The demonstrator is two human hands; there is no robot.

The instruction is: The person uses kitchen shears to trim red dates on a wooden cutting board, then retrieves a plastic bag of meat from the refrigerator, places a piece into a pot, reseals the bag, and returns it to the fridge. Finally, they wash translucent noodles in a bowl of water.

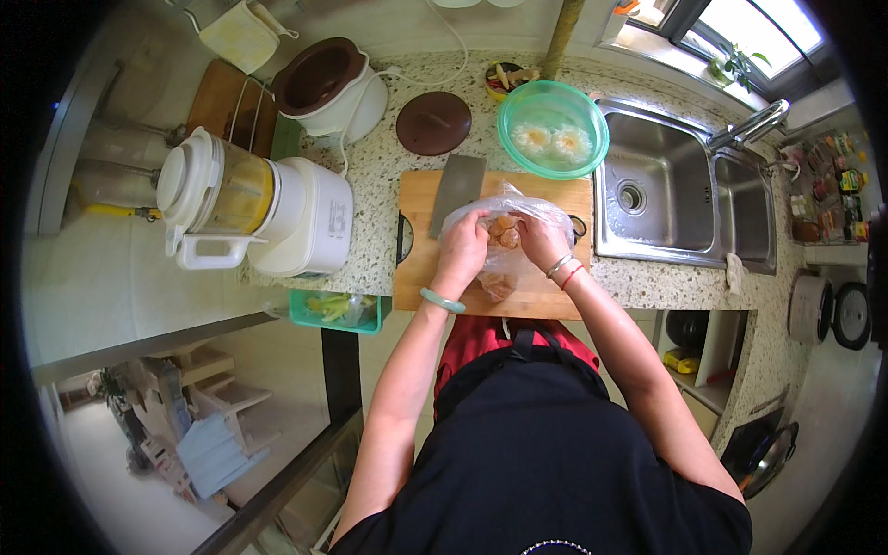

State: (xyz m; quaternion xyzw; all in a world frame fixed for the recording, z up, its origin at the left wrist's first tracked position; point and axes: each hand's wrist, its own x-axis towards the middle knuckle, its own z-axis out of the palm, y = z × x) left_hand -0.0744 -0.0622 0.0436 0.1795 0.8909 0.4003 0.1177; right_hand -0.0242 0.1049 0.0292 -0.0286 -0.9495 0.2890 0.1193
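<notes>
A thin clear plastic bag (541, 211) lies over a wooden cutting board (566, 294). My left hand (465, 245) grips its left side, the fingers bent inward. My right hand (544, 242) pinches the bag's right side, close to the left. Between my hands, orange-brown lumps (503, 231) show at the bag; their kind is unclear. Below them, nearer to me, sits another orange-brown clump (498, 285), seemingly under plastic too. A cleaver with a broad grey blade (458, 190) rests on the board's left part, just beyond my left hand.
Behind the board stands a green bowl (599, 139) holding two white frilly pieces. To its right is a steel double sink (657, 139). A brown lid (433, 123), a white cooker (356, 106) and a white blender (314, 217) occupy the left counter. A green basket (356, 326) hangs below.
</notes>
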